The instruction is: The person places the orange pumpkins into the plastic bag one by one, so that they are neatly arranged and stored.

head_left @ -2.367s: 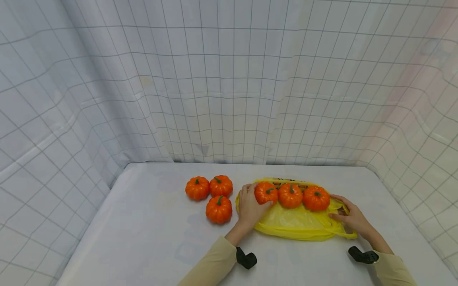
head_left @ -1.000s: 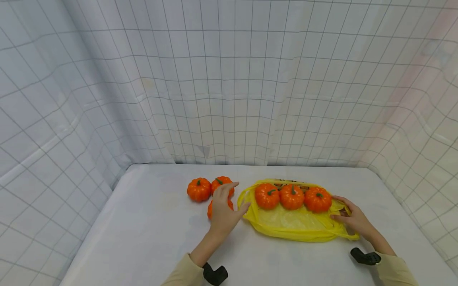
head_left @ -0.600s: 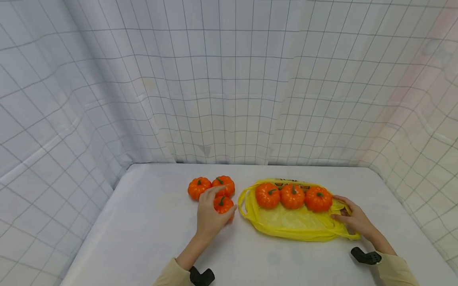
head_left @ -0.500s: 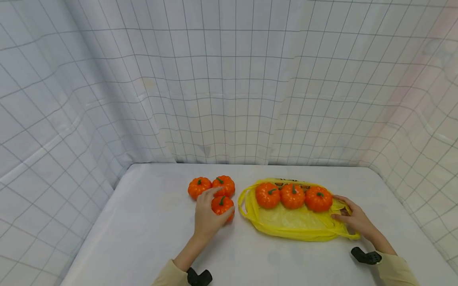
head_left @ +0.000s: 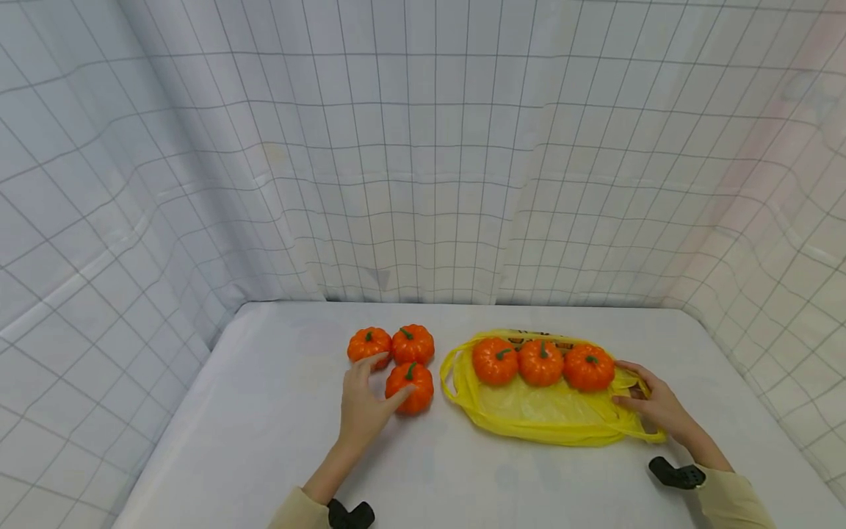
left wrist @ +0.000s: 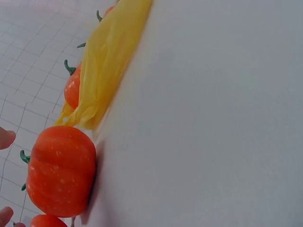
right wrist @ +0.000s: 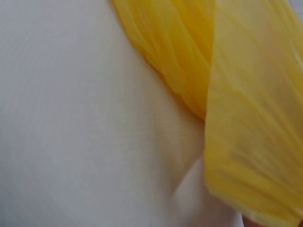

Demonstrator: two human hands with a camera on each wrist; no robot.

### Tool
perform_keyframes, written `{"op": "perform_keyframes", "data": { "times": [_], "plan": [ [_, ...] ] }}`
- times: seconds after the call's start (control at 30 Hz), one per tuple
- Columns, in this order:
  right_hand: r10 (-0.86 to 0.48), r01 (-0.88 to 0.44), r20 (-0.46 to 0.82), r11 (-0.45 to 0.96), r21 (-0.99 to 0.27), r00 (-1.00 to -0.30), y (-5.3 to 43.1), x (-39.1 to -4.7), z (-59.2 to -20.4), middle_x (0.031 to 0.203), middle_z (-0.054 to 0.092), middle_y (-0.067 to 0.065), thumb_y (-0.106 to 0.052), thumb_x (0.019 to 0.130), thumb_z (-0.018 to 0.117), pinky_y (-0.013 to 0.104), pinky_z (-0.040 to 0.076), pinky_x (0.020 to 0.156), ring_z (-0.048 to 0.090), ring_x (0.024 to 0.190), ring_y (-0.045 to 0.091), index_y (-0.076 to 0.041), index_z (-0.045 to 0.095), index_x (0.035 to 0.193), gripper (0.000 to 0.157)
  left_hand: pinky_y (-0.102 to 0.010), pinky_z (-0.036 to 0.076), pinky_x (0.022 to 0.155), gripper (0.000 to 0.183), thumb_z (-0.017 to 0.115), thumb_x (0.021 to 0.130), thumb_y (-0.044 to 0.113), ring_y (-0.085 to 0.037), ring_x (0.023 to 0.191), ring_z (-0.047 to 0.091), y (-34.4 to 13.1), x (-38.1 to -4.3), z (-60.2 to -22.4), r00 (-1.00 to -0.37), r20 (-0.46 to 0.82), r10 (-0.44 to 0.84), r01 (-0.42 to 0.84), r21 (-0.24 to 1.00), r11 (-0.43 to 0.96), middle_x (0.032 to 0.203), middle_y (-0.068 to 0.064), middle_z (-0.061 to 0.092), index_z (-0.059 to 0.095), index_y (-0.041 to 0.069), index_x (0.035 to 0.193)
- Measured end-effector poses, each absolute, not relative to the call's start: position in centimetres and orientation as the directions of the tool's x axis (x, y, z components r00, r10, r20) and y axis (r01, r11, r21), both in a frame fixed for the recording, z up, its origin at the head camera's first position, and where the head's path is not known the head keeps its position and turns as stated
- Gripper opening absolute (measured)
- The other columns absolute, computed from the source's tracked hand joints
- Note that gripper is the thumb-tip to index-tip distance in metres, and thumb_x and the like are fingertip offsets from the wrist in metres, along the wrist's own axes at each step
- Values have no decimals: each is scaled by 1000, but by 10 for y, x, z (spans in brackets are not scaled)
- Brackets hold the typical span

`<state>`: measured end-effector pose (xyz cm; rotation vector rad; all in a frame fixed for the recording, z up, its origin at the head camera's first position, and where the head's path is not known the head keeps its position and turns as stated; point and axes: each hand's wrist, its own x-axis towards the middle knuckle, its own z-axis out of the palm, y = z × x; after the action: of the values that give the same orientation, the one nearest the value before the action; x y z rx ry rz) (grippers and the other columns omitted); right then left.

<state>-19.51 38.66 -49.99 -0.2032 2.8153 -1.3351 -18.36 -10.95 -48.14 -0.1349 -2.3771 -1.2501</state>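
Clock as seen in the head view, 12 = away from person.

Left hand [head_left: 360, 411]: wide, thumb and fingers apart around the near pumpkin [head_left: 416, 399] at its 2 o'clock, nothing gripped. Left wrist view shows a gap between fingertips and pumpkin. Two more: side pumpkin [head_left: 366, 342] at the near one's 10–11, rear pumpkin [head_left: 415, 347] at its 12. All three loose on the white surface [head_left: 515, 477].

Yellow bag [head_left: 548, 415] at their 3 o'clock, with a pumpkin row [head_left: 540, 367] of three along its 12 side. Right hand [head_left: 663, 408] on bag's 3 o'clock end; can't tell if gripping.
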Motion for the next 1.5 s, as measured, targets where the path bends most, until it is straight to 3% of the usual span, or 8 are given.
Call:
{"op": "perform_keyframes", "data": {
  "times": [0.67,0.97,1.27,1.5],
  "plan": [
    [-140,-138,65,614,-777,-988,389,-197,-504,132,43,18,-17,87,70,20,39,65,43,80,4,-2,38,142,66,-41,41,81,63,86,69,22,-36,102,50,-142,-217,-493,-857,430,-285,204,790,578,119,-20,57,57,-2,119],
    [-143,-145,72,605,-783,-987,388,-196,-503,132,42,17,-16,87,70,20,40,64,43,80,4,-1,39,141,65,-44,40,88,64,84,72,24,-36,105,49,-153,-231,-493,-884,361,-296,137,807,575,121,-21,56,55,1,124],
    [-147,-140,66,578,-804,-987,388,-194,-502,121,43,6,-15,87,70,23,39,60,43,74,5,0,38,141,65,-54,39,96,76,82,74,28,-41,116,43,-155,-242,-491,-938,237,-254,68,841,537,131,-27,47,45,-4,133],
    [-146,-134,58,584,-800,-988,387,-194,-499,124,42,13,-16,87,70,23,37,61,41,75,6,-1,37,142,66,-58,37,101,82,81,74,33,-42,123,38,-154,-246,-493,-948,197,-250,42,856,516,134,-27,44,42,-2,136]
  ]
}}
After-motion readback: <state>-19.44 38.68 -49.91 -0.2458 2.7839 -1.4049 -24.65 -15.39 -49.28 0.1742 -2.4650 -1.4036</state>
